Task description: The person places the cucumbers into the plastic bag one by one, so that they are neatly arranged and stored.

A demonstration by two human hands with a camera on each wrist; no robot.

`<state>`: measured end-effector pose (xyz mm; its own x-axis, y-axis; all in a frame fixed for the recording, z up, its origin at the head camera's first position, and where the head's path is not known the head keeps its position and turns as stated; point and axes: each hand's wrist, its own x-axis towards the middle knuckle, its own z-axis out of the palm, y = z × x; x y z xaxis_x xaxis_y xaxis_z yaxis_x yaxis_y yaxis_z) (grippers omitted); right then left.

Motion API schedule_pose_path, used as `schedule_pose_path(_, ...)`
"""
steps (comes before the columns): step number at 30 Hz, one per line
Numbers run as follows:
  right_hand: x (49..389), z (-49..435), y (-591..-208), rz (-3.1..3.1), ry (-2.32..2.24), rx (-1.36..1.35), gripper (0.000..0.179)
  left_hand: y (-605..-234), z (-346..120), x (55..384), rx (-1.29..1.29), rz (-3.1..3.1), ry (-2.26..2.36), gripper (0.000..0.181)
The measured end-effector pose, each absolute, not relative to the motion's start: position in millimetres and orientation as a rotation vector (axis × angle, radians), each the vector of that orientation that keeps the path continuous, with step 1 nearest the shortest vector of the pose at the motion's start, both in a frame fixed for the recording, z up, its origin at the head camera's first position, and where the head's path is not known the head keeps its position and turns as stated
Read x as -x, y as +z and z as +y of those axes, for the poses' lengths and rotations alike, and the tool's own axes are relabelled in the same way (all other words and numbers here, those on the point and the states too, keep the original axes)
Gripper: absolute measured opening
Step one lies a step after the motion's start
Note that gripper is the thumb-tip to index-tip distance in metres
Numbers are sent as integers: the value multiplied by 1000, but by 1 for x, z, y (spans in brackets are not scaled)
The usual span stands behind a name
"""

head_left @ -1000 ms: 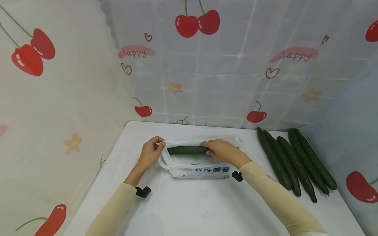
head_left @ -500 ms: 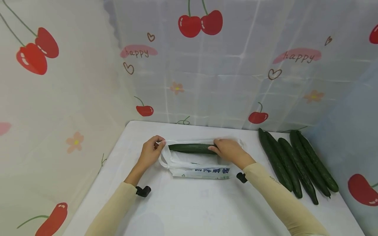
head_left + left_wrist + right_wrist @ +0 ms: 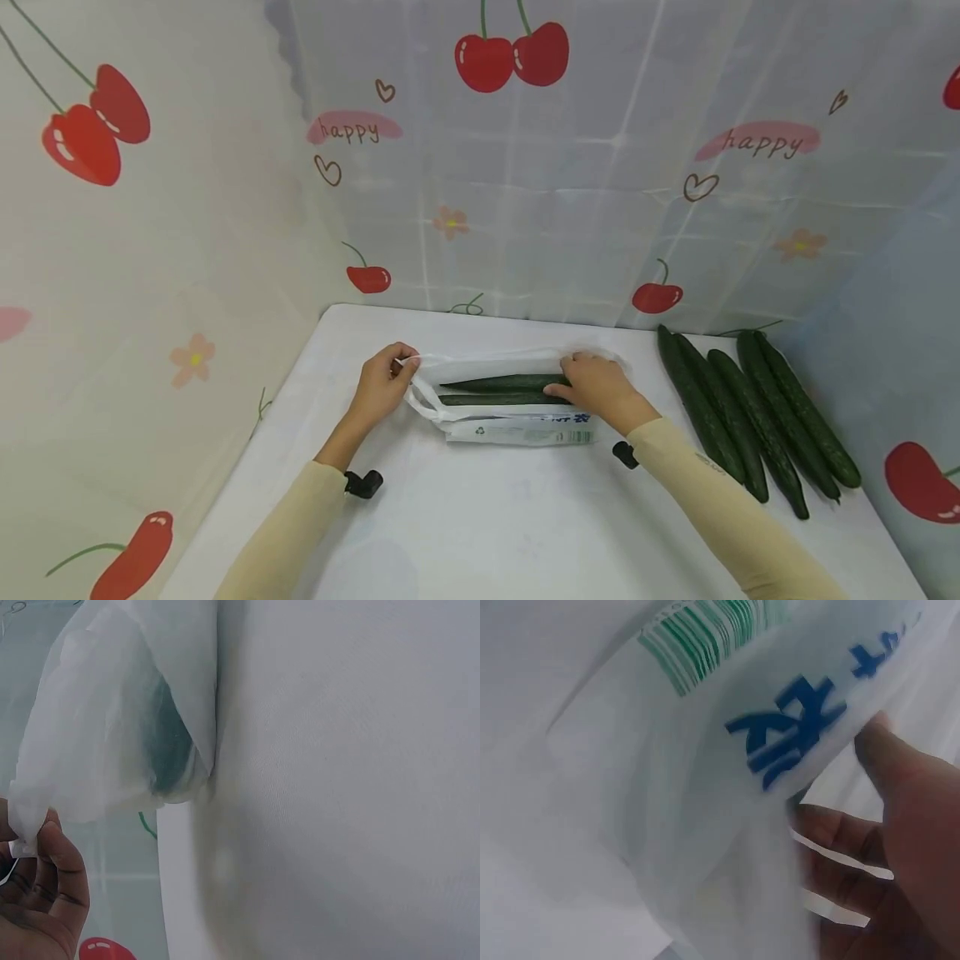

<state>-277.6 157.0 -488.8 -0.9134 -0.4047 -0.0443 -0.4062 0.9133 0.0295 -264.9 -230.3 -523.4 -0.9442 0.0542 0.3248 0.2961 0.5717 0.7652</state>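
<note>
- Bag (image 3: pixel 517 433) in the head view: white plastic, lying on a white table (image 3: pixel 480 525) with its mouth open and its printed side toward the person.
- Head view, inside the bag: a rear cucumber (image 3: pixel 495 384) and a front cucumber (image 3: pixel 495 400) lie side by side, the front one partly covered by the bag's near edge.
- Head view, left: the left hand (image 3: pixel 384 385) pinches the bag's upper left edge between thumb and fingers.
- Head view, right: the right hand (image 3: pixel 602 386) is at the bag's mouth, over the right ends of both, its thumb and fingertips about the rear one.
- Head view, far right: five cucumbers (image 3: pixel 759 429) lie slanting in a row on the table, apart from the bag. A pale sheet (image 3: pixel 555 250) printed with cherries (image 3: pixel 656 297) hangs behind.
- Head view, near side: both arms wear beige sleeves (image 3: pixel 288 525).
- Left wrist view: thumb and finger pinch a gathered corner of the bag; dark green shows through its side.
- Right wrist view: a green barcode (image 3: pixel 705 637) and blue letters (image 3: pixel 791 731) cross the bag. Thumb and fingers stand apart at its edge; the plastic hides the fingertips, so I cannot tell whether they pinch the rear cucumber or merely touch it.
</note>
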Motion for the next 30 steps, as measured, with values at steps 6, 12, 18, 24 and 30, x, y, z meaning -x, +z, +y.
schedule_pose_path(6,273,169,-481,3013,75,630,72,-522,-228,265,303,-2530,-1327,12)
schedule_pose_path(12,265,174,-468,2969,87,642,80,-520,-226,266,297,-2524,-1325,10)
schedule_pose_path(18,257,177,-462,2948,66,644,78,-522,-225,265,271,-2510,-1349,9)
schedule_pose_path(24,243,185,-459,2967,-89,685,70,-522,-225,264,251,-2476,-1353,9)
schedule_pose_path(30,224,197,-454,3044,-336,834,53,-521,-224,265,234,-2442,-1363,8)
